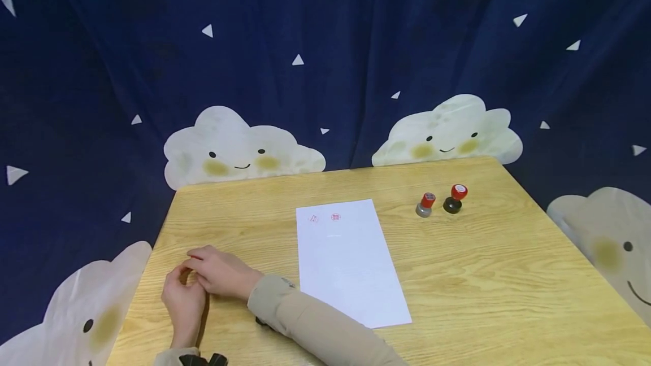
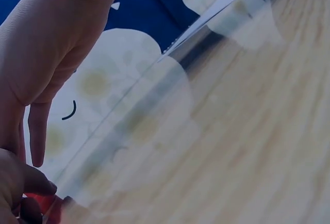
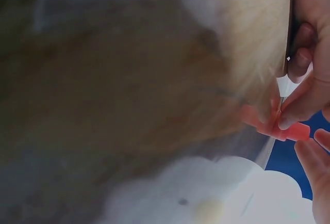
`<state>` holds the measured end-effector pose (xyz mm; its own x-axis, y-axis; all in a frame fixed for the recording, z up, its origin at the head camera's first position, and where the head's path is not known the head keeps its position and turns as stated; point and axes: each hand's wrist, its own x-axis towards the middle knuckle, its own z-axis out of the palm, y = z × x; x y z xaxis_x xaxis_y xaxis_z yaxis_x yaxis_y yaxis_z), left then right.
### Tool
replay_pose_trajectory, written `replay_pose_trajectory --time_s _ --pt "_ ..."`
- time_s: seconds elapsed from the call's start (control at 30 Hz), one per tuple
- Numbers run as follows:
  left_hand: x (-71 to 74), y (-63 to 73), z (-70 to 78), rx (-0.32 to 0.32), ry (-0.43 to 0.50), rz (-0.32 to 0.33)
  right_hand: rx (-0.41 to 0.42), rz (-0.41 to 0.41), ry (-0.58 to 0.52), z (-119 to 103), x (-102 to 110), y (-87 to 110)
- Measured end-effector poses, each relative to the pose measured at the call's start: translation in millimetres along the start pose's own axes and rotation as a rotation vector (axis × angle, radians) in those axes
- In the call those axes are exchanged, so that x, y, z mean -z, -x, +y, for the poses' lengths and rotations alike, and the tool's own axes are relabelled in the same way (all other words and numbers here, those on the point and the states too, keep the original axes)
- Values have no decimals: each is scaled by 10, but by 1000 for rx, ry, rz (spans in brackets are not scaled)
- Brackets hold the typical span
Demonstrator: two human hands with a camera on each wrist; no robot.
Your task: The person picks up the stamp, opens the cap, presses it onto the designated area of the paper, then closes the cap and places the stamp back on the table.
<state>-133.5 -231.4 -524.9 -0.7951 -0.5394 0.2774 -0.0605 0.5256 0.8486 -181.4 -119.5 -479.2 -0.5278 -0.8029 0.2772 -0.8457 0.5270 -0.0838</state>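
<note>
My left hand [image 1: 184, 304] and right hand [image 1: 224, 273] meet low at the table's left side. Between them is a small red tube-shaped thing [image 3: 284, 130], mostly covered by fingers in the head view. In the left wrist view, the left hand [image 2: 10, 188] pinches it close to the tabletop. At its other end, in the right wrist view, are the fingertips of the right hand [image 3: 317, 172], which pinch it. One finger of the right hand [image 2: 51, 43] hangs straight down in the left wrist view. The thing's exact kind is hidden.
A white paper sheet [image 1: 351, 264] with two red stamp prints near its top lies mid-table. Behind and right of it stand a grey-and-red stamp [image 1: 425, 204] and a black-based red stamp [image 1: 455, 199]. A dark blue curtain [image 1: 325, 44] with clouds surrounds the wooden table [image 1: 488, 275].
</note>
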Motion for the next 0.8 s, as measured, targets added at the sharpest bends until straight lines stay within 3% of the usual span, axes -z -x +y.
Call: replay_pose_trajectory --time_s 0.4,0.8 --pt "0 -79 -15 -61 -44 -23 -35 -4 21 51 -22 -51" --pt "-11 -150 -17 -22 -60 -51 -79 5 -23 79 -41 -92"
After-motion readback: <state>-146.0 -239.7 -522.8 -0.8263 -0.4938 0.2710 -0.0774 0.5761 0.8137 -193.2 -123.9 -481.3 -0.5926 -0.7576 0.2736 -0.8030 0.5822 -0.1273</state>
